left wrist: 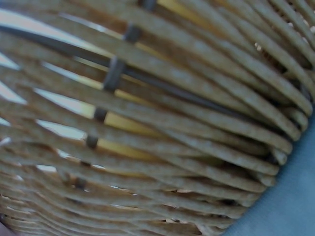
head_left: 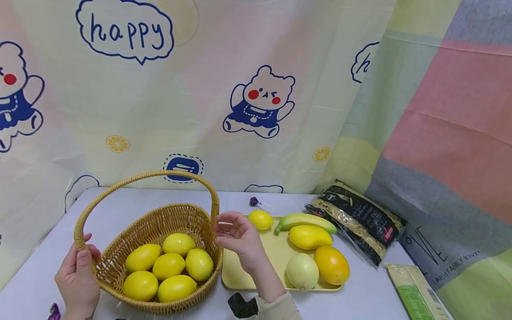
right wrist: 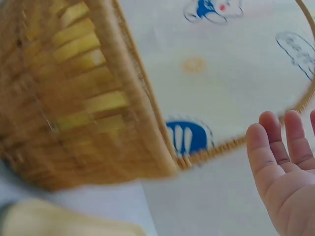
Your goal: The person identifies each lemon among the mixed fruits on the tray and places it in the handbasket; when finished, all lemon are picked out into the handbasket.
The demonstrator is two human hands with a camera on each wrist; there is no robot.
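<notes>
A woven wicker basket (head_left: 160, 218) with a tall arched handle (head_left: 146, 176) holds several yellow lemons (head_left: 169, 266). My left hand (head_left: 78, 278) grips the handle's left foot near the rim, thumb at the front. In the left wrist view the basket's woven side (left wrist: 172, 118) fills the picture, yellow showing through its gaps. My right hand (head_left: 242, 242) is beside the handle's right foot, its fingers loosely bent and holding nothing. The right wrist view shows this hand (right wrist: 290, 177) with parted fingers, the fingertips overlapping the handle.
Right of the basket lies a yellow tray (head_left: 276, 246) with a lemon (head_left: 261, 220), banana (head_left: 306, 221), yellow mango-like fruit (head_left: 310, 237), pale green round fruit (head_left: 302, 271) and orange fruit (head_left: 332, 265). A black bag (head_left: 358, 215), green packet (head_left: 416, 291) and purple-wrapped lollipop (head_left: 254, 201) lie around it.
</notes>
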